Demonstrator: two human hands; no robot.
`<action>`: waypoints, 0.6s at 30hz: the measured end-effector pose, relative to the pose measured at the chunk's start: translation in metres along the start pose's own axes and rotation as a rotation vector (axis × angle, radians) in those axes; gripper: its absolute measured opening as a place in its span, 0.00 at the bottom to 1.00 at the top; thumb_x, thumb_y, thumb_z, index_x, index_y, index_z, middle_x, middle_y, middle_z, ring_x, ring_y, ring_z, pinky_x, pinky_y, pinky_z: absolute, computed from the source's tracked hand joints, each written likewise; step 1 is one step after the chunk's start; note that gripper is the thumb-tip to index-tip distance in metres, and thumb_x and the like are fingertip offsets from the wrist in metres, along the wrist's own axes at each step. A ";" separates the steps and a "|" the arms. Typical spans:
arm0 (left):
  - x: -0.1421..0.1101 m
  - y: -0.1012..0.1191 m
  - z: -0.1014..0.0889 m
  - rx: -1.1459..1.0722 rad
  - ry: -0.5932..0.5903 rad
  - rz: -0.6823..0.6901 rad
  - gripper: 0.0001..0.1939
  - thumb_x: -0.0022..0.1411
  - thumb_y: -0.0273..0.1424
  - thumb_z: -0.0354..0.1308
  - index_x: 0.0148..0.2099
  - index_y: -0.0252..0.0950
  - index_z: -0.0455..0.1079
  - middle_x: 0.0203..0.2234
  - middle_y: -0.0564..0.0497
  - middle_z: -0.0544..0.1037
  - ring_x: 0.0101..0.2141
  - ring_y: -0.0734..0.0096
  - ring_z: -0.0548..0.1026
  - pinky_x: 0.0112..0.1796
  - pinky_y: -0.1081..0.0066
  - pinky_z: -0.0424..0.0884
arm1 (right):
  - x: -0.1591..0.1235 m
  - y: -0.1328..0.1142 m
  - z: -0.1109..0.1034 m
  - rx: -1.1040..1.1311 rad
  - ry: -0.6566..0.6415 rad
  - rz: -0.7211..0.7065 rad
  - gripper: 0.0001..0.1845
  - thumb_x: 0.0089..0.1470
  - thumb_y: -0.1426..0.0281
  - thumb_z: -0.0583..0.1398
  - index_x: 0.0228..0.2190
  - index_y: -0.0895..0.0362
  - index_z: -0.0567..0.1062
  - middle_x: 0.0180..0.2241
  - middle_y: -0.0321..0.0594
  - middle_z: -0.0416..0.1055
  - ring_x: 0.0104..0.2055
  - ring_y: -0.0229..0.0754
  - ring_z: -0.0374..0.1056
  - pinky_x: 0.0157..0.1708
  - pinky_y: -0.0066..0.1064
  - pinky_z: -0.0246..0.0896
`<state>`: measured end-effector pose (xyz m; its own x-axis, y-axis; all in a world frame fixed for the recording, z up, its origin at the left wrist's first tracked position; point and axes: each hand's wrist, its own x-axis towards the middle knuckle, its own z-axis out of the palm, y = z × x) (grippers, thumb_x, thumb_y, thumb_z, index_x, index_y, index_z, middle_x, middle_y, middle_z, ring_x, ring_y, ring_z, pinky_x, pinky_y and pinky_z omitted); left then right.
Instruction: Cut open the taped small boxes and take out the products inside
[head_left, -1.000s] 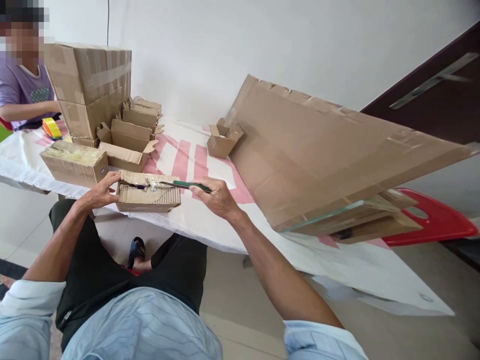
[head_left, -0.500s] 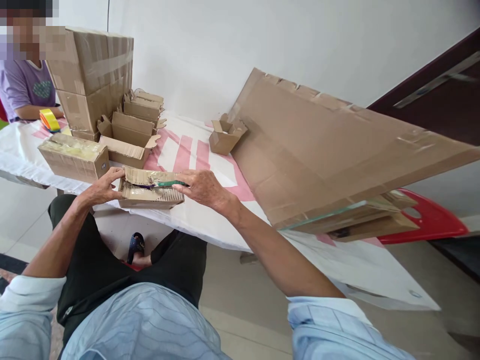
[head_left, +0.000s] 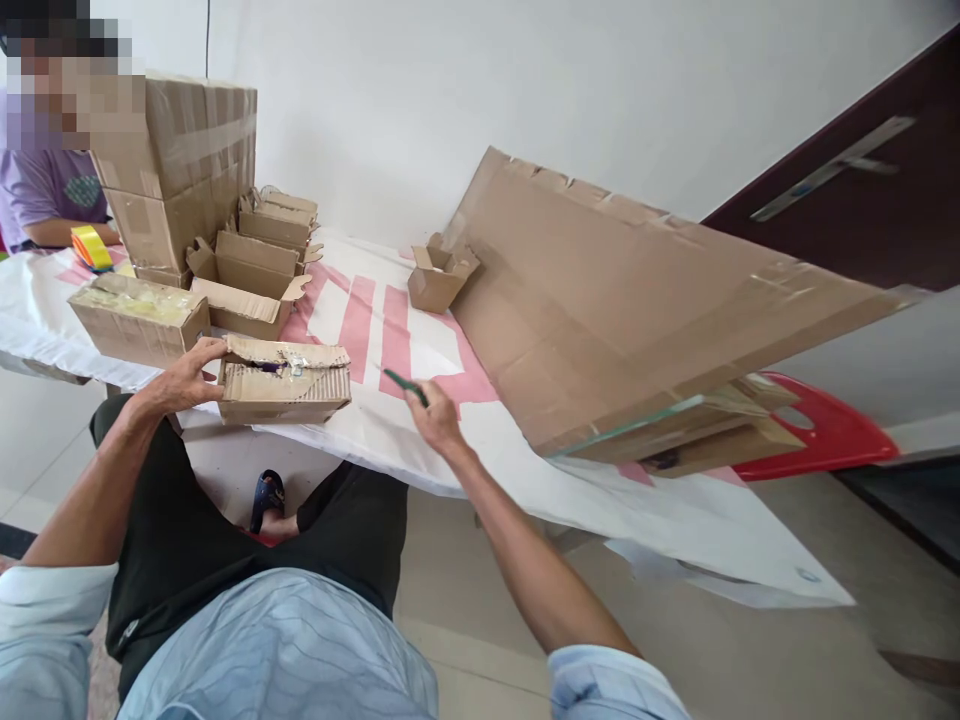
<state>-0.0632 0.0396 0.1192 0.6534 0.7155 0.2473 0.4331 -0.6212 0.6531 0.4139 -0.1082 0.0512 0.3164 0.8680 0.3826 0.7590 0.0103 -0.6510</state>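
A small cardboard box (head_left: 289,410) lies at the table's front edge, its torn top flaps partly parted along a ragged slit with clear tape on it. Something dark purple shows through the gap, too little to name. My left hand (head_left: 184,380) grips the box's left end, thumb in front and fingers on top. To the right of the box, apart from it, my right hand (head_left: 435,415) is closed around a green utility knife (head_left: 405,385). The knife points up and left over the white and pink cloth.
A taped box (head_left: 139,325) and an open-flapped box (head_left: 247,285) stand left, before tall stacked cartons (head_left: 199,140). A small open box (head_left: 439,280) sits by a large leaning cardboard sheet (head_left: 637,310). Yellow-orange tape (head_left: 91,248) lies near a seated person (head_left: 56,190). A red stool (head_left: 832,430) stands right.
My right hand has drawn the knife away from the box's top, to the right. My left hand keeps its hold on the box's left end. The whole view has shifted slightly.
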 end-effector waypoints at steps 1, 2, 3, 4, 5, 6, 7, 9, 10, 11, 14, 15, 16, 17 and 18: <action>-0.001 0.002 -0.003 -0.025 -0.012 -0.008 0.34 0.63 0.44 0.73 0.70 0.46 0.80 0.64 0.42 0.79 0.63 0.43 0.77 0.54 0.56 0.85 | -0.010 0.008 0.014 -0.056 -0.023 0.031 0.12 0.66 0.57 0.60 0.40 0.51 0.78 0.38 0.47 0.77 0.44 0.56 0.73 0.43 0.44 0.71; -0.002 0.004 -0.005 -0.053 -0.028 -0.021 0.34 0.63 0.45 0.73 0.70 0.46 0.81 0.63 0.42 0.79 0.63 0.42 0.77 0.54 0.57 0.85 | -0.018 0.014 0.027 -0.101 -0.033 0.046 0.10 0.65 0.59 0.61 0.39 0.51 0.78 0.39 0.48 0.77 0.46 0.57 0.73 0.45 0.44 0.72; -0.003 0.005 -0.007 -0.075 -0.041 -0.031 0.34 0.63 0.45 0.74 0.69 0.45 0.81 0.63 0.42 0.80 0.63 0.42 0.77 0.54 0.57 0.85 | -0.025 0.018 0.037 -0.133 -0.043 0.055 0.08 0.64 0.61 0.62 0.39 0.51 0.78 0.40 0.49 0.78 0.47 0.58 0.72 0.47 0.46 0.72; -0.003 0.007 -0.008 -0.087 -0.043 -0.036 0.34 0.62 0.46 0.74 0.69 0.44 0.82 0.63 0.41 0.80 0.63 0.42 0.77 0.54 0.58 0.85 | -0.029 0.020 0.044 -0.155 -0.050 0.056 0.07 0.64 0.62 0.62 0.39 0.51 0.79 0.41 0.50 0.78 0.48 0.58 0.72 0.49 0.47 0.72; -0.003 0.008 -0.008 -0.093 -0.043 -0.039 0.34 0.62 0.46 0.74 0.68 0.44 0.82 0.63 0.41 0.80 0.63 0.42 0.77 0.53 0.58 0.85 | -0.029 0.019 0.048 -0.165 -0.043 0.053 0.07 0.63 0.62 0.63 0.40 0.51 0.79 0.42 0.51 0.78 0.49 0.59 0.71 0.51 0.48 0.72; -0.003 0.008 -0.008 -0.098 -0.042 -0.040 0.34 0.62 0.47 0.74 0.68 0.44 0.82 0.63 0.41 0.80 0.64 0.42 0.77 0.53 0.58 0.85 | -0.027 0.014 0.050 -0.160 -0.023 0.040 0.08 0.64 0.63 0.63 0.41 0.52 0.80 0.42 0.51 0.78 0.50 0.59 0.71 0.53 0.50 0.72; -0.002 0.009 -0.007 -0.102 -0.042 -0.039 0.34 0.62 0.48 0.74 0.68 0.44 0.82 0.63 0.41 0.80 0.64 0.42 0.77 0.53 0.59 0.85 | -0.022 0.005 0.049 -0.143 0.007 0.013 0.09 0.65 0.62 0.63 0.42 0.53 0.81 0.44 0.52 0.79 0.51 0.60 0.71 0.55 0.51 0.71; 0.001 0.009 -0.004 -0.108 -0.048 -0.037 0.34 0.63 0.50 0.74 0.68 0.44 0.82 0.63 0.41 0.81 0.64 0.43 0.77 0.53 0.59 0.85 | -0.005 -0.026 0.046 -0.071 0.077 -0.102 0.12 0.68 0.62 0.62 0.45 0.54 0.82 0.47 0.54 0.80 0.54 0.60 0.72 0.59 0.53 0.71; 0.002 0.010 -0.002 -0.108 -0.052 -0.037 0.34 0.64 0.50 0.74 0.68 0.44 0.82 0.64 0.41 0.81 0.65 0.43 0.77 0.54 0.60 0.84 | 0.004 -0.047 0.044 -0.027 0.087 -0.196 0.12 0.70 0.61 0.61 0.47 0.53 0.82 0.49 0.53 0.80 0.56 0.60 0.73 0.60 0.52 0.71; 0.003 0.011 0.000 -0.106 -0.057 -0.036 0.34 0.64 0.50 0.74 0.68 0.44 0.82 0.65 0.41 0.80 0.66 0.43 0.77 0.54 0.60 0.84 | 0.014 -0.070 0.044 0.001 0.064 -0.288 0.12 0.72 0.60 0.62 0.47 0.52 0.83 0.50 0.51 0.81 0.57 0.59 0.73 0.61 0.51 0.70; 0.004 0.015 0.004 -0.098 -0.069 -0.036 0.34 0.65 0.46 0.72 0.71 0.45 0.80 0.68 0.42 0.78 0.67 0.42 0.76 0.56 0.59 0.84 | 0.038 -0.138 0.046 -0.025 -0.138 -0.456 0.13 0.72 0.56 0.67 0.44 0.52 0.84 0.47 0.49 0.82 0.53 0.55 0.75 0.57 0.44 0.70; 0.003 0.016 0.005 -0.096 -0.070 -0.036 0.34 0.65 0.44 0.71 0.71 0.46 0.80 0.69 0.42 0.77 0.67 0.42 0.76 0.56 0.58 0.84 | 0.044 -0.157 0.049 -0.065 -0.215 -0.470 0.14 0.70 0.55 0.69 0.43 0.53 0.84 0.46 0.48 0.82 0.51 0.54 0.76 0.54 0.43 0.69; 0.002 0.017 0.006 -0.092 -0.069 -0.037 0.34 0.64 0.43 0.71 0.71 0.47 0.80 0.69 0.43 0.77 0.67 0.42 0.76 0.57 0.56 0.84 | 0.048 -0.173 0.051 -0.112 -0.286 -0.466 0.14 0.69 0.55 0.71 0.41 0.53 0.83 0.45 0.48 0.82 0.49 0.53 0.76 0.51 0.41 0.68; 0.001 0.017 0.008 -0.087 -0.068 -0.037 0.34 0.64 0.41 0.70 0.71 0.48 0.80 0.69 0.43 0.76 0.67 0.42 0.76 0.57 0.55 0.84 | 0.050 -0.185 0.054 -0.158 -0.340 -0.448 0.15 0.68 0.55 0.72 0.39 0.53 0.83 0.44 0.47 0.82 0.48 0.52 0.75 0.48 0.39 0.67; 0.000 0.017 0.009 -0.082 -0.069 -0.037 0.34 0.63 0.40 0.70 0.71 0.48 0.80 0.69 0.44 0.76 0.67 0.43 0.76 0.58 0.55 0.84 | 0.052 -0.194 0.056 -0.200 -0.383 -0.426 0.15 0.67 0.56 0.72 0.37 0.53 0.82 0.43 0.46 0.82 0.47 0.51 0.75 0.46 0.38 0.65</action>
<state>-0.0504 0.0260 0.1239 0.6802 0.7120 0.1742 0.4071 -0.5646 0.7179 0.2515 -0.0369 0.1607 -0.2380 0.9253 0.2952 0.8780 0.3349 -0.3419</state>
